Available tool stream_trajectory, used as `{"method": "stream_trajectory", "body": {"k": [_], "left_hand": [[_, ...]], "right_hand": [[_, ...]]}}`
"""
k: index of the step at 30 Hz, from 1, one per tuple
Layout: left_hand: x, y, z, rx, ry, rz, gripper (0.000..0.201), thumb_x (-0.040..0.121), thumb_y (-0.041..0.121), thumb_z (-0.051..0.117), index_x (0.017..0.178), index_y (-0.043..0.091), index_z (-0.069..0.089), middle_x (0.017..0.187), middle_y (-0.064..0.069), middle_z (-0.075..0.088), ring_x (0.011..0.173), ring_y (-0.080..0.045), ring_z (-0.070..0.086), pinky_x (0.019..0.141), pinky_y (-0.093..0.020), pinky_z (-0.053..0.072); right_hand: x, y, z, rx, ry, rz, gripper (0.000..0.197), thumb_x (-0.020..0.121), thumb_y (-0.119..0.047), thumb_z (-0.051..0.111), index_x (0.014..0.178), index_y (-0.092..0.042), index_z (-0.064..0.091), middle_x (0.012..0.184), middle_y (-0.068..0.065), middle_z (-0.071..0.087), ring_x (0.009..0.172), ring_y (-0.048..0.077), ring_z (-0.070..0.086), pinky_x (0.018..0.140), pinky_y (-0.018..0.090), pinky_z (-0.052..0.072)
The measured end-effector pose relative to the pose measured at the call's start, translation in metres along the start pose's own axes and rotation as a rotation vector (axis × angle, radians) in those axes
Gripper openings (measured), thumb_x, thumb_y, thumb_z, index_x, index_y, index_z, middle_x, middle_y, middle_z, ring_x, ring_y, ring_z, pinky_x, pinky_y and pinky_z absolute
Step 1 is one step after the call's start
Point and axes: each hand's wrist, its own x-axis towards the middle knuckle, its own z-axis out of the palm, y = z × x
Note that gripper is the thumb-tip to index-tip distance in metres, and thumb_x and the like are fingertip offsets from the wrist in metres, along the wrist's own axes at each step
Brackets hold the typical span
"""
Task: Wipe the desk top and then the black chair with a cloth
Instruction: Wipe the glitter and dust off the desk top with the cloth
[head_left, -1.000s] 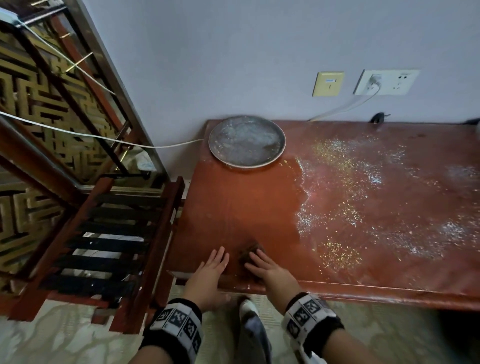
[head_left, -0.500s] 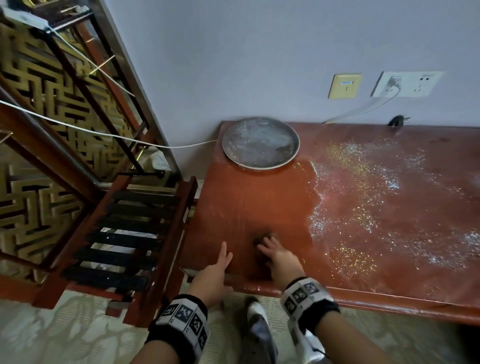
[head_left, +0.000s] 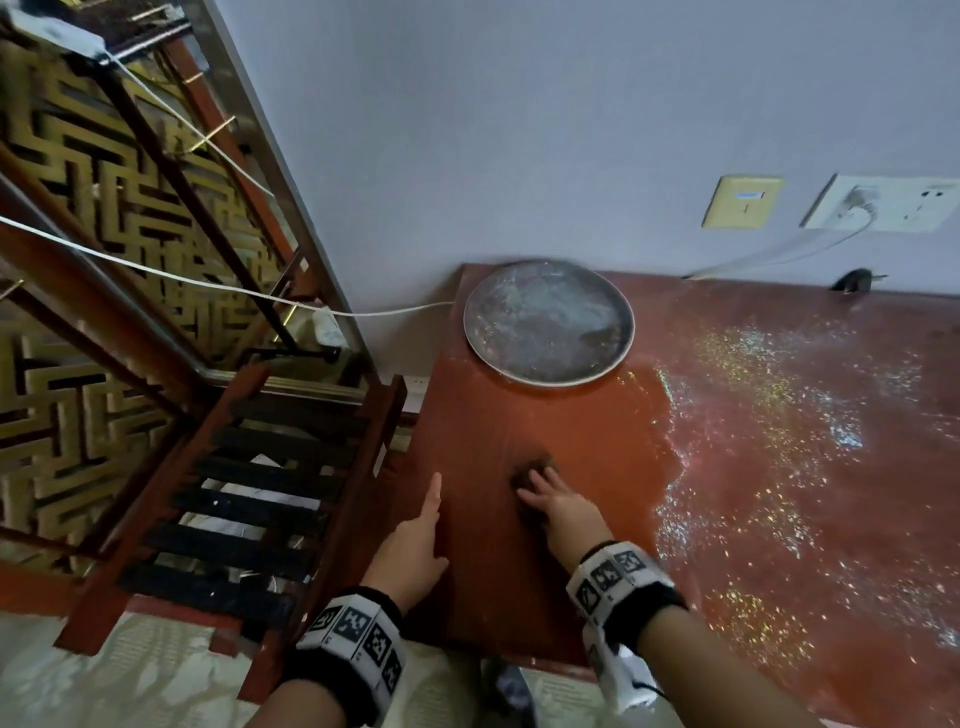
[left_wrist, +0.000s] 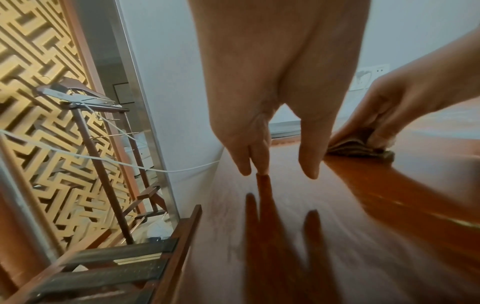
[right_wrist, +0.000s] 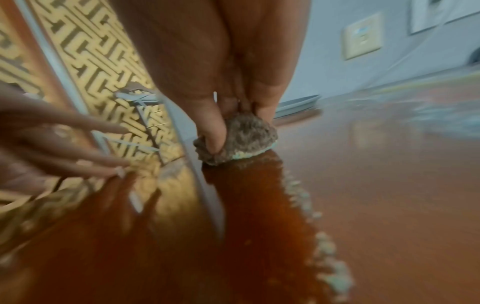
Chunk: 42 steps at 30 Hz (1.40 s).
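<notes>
The red-brown desk top (head_left: 519, 415) fills the right of the head view, its left strip dark and its right part speckled with pale glittering dust (head_left: 779, 415). My right hand (head_left: 556, 501) presses a small bunched brown cloth (head_left: 530, 470) onto the desk near the left end; in the right wrist view the thumb and fingers (right_wrist: 215, 131) curl round the cloth (right_wrist: 241, 135). My left hand (head_left: 415, 540) lies flat with straight fingers (left_wrist: 259, 156) touching the desk beside it. The slatted black chair (head_left: 249, 499) with a red-brown frame stands left of the desk.
A round grey metal tray (head_left: 548, 319) sits at the desk's back left corner. A white cable (head_left: 156, 273) runs across the gold lattice screen (head_left: 62, 208) to the wall. A yellow switch (head_left: 740, 202) and a white socket (head_left: 878, 205) are on the wall. A shoe (head_left: 511, 691) shows below the desk edge.
My right hand has pushed the cloth away from the front edge, farther onto the desk. The left hand stays near the edge, and the view has shifted left.
</notes>
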Motion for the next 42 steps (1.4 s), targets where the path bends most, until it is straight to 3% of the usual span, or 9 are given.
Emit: {"method": "stream_trajectory", "body": {"k": [6, 10, 13, 17, 20, 26, 31, 36, 42], "left_hand": [[0.049, 0.013, -0.031, 0.063, 0.008, 0.011, 0.095, 0.088, 0.007, 0.055, 0.147, 0.035, -0.014, 0.137, -0.008, 0.052, 0.121, -0.023, 0.052, 0.103, -0.034, 0.042], [0.071, 0.026, -0.043, 0.066, -0.011, 0.038, 0.094, 0.087, 0.006, 0.053, 0.147, 0.039, -0.01, 0.131, -0.007, 0.057, 0.105, -0.021, 0.061, 0.093, -0.037, 0.049], [0.08, 0.035, -0.044, 0.053, -0.04, 0.042, 0.094, 0.086, 0.006, 0.056, 0.149, 0.035, -0.008, 0.133, -0.007, 0.055, 0.103, -0.02, 0.061, 0.092, -0.035, 0.049], [0.093, 0.049, -0.042, 0.085, -0.054, 0.057, 0.092, 0.086, 0.009, 0.057, 0.149, 0.035, -0.004, 0.121, -0.008, 0.061, 0.097, -0.022, 0.062, 0.088, -0.034, 0.05], [0.103, 0.056, -0.046, 0.083, -0.057, 0.063, 0.094, 0.086, 0.009, 0.057, 0.147, 0.042, -0.006, 0.115, -0.009, 0.064, 0.096, -0.022, 0.062, 0.086, -0.035, 0.051], [0.125, 0.062, -0.057, 0.012, -0.055, 0.06, 0.1, 0.084, 0.017, 0.067, 0.141, 0.051, -0.008, 0.134, -0.006, 0.055, 0.121, -0.021, 0.053, 0.102, -0.035, 0.043], [0.153, 0.079, -0.065, -0.163, 0.076, 0.042, 0.102, 0.08, 0.025, 0.073, 0.143, 0.049, -0.003, 0.136, -0.002, 0.053, 0.123, -0.015, 0.051, 0.106, -0.032, 0.038], [0.186, 0.088, -0.079, -0.262, 0.194, -0.03, 0.111, 0.073, 0.028, 0.079, 0.145, 0.047, -0.003, 0.129, -0.006, 0.052, 0.107, -0.017, 0.056, 0.096, -0.031, 0.044], [0.217, 0.089, -0.09, -0.21, 0.18, -0.061, 0.118, 0.066, 0.043, 0.082, 0.146, 0.045, -0.004, 0.131, -0.008, 0.041, 0.109, -0.026, 0.055, 0.096, -0.044, 0.047]], "right_hand": [[-0.008, -0.03, 0.004, -0.04, -0.242, -0.459, 0.046, 0.096, -0.005, 0.037, 0.141, -0.017, 0.041, 0.156, 0.002, 0.015, 0.145, 0.014, 0.006, 0.112, 0.03, 0.023], [0.037, 0.024, -0.032, 0.077, 0.207, -0.155, 0.043, 0.087, -0.011, 0.043, 0.128, -0.014, 0.057, 0.145, 0.014, 0.038, 0.137, 0.027, 0.035, 0.112, 0.026, 0.025], [0.048, 0.047, -0.042, 0.089, 0.089, 0.101, 0.061, 0.09, 0.003, 0.04, 0.144, -0.026, 0.035, 0.157, -0.002, 0.013, 0.145, 0.016, 0.008, 0.115, 0.027, 0.017], [0.042, 0.021, -0.029, -0.007, 0.17, -0.271, 0.051, 0.088, -0.002, 0.048, 0.135, -0.022, 0.05, 0.152, 0.002, 0.027, 0.14, 0.018, 0.007, 0.108, 0.027, 0.036], [0.039, 0.036, -0.04, 0.039, -0.086, -0.216, 0.045, 0.099, -0.015, 0.037, 0.143, -0.026, 0.035, 0.153, -0.01, 0.005, 0.139, 0.005, -0.007, 0.114, 0.02, 0.018], [0.067, 0.063, -0.077, 0.077, -0.055, -0.039, 0.048, 0.097, -0.013, 0.042, 0.142, -0.03, 0.036, 0.154, -0.012, 0.009, 0.143, 0.005, 0.004, 0.114, 0.024, 0.015], [0.067, 0.093, -0.113, 0.33, 0.358, 0.259, 0.049, 0.089, -0.018, 0.06, 0.135, -0.029, 0.047, 0.112, 0.006, 0.068, 0.098, 0.017, 0.065, 0.086, 0.024, 0.046], [0.087, 0.133, -0.14, 0.37, 0.26, 0.463, 0.101, 0.076, -0.042, 0.072, 0.146, -0.044, -0.001, 0.115, 0.003, 0.042, 0.096, 0.019, 0.057, 0.081, 0.03, 0.047], [0.117, 0.145, -0.154, 0.467, 0.135, 0.45, 0.109, 0.075, -0.026, 0.076, 0.148, -0.035, -0.004, 0.133, 0.011, 0.032, 0.116, 0.026, 0.047, 0.095, 0.032, 0.043]]}}
